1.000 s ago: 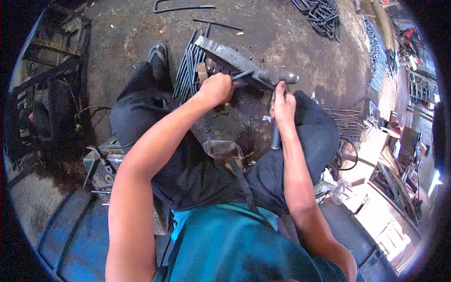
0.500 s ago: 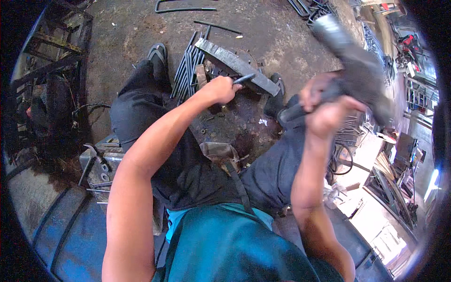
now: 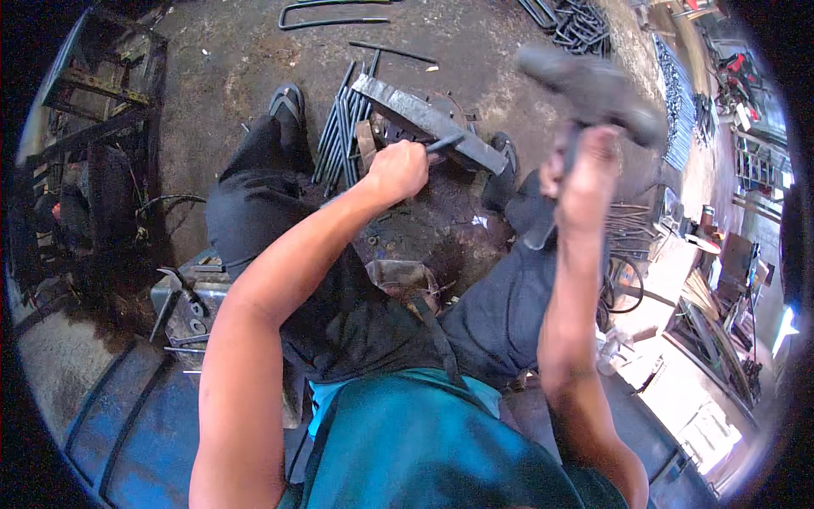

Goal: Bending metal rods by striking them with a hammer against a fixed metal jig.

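My left hand (image 3: 398, 171) is closed around a dark metal rod (image 3: 446, 142). The rod's free end lies across a thick grey steel bar (image 3: 415, 114), which slants between my feet. To the right, my right hand (image 3: 587, 174) grips a hammer (image 3: 585, 85) by its handle. The heavy head is raised apart from the bar and blurred by motion. Just left of the steel bar, several straight dark rods (image 3: 341, 127) lie in a loose bundle near my left hand.
A bent U-shaped rod (image 3: 331, 25) and a pile of dark bent metal pieces (image 3: 581, 27) lie farther off on the floor. Bundled rods (image 3: 677, 106) stretch along the right. A claw hammer (image 3: 180, 287) rests on a metal box at left.
The hammer has swung up and to the left, its head now turned more crosswise, and my right hand has risen slightly. My left hand still holds the rod at the bar.
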{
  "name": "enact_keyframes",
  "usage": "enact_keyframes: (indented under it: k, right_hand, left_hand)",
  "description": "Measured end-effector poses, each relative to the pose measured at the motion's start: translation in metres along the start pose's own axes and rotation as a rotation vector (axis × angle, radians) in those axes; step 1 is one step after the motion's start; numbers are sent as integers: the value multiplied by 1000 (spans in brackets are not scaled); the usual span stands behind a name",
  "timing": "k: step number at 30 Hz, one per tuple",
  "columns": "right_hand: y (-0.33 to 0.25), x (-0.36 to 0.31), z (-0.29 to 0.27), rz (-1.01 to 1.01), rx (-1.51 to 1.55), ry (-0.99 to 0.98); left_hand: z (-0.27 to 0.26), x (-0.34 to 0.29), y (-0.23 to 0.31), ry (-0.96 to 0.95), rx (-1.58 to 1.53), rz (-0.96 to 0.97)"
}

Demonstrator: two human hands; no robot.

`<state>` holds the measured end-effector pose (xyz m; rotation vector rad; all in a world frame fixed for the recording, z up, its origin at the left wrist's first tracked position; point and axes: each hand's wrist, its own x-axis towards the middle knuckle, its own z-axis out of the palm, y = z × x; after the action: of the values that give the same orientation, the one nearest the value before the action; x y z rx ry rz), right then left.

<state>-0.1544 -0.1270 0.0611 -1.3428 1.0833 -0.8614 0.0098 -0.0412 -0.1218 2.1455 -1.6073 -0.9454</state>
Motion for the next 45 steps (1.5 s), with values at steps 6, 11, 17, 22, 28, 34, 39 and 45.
enact_keyframes:
  k: [6,11,17,22,28,34,39,45]
  right_hand:
    - [30,-5,-17,-212,324,-198]
    - [161,-13,-2,-146,-725,99]
    - [114,11,-38,90,-501,14]
    - [-51,-3,0,-275,25,57]
    - [88,8,-38,-348,-377,255]
    - [153,19,-30,378,-659,138]
    - [17,7,-23,178,-126,95]
    - [-109,1,-16,-425,106,-45]
  left_hand:
    - [-3,4,1,10,-11,-6]
    - [12,1,2,48,42,32]
    - [17,7,5,117,44,76]
    - [14,-1,-1,143,-7,70]
    - [-1,8,5,132,27,87]
    - [23,5,-3,74,69,94]
    - [11,0,4,97,64,35]
    - [12,2,3,143,43,35]
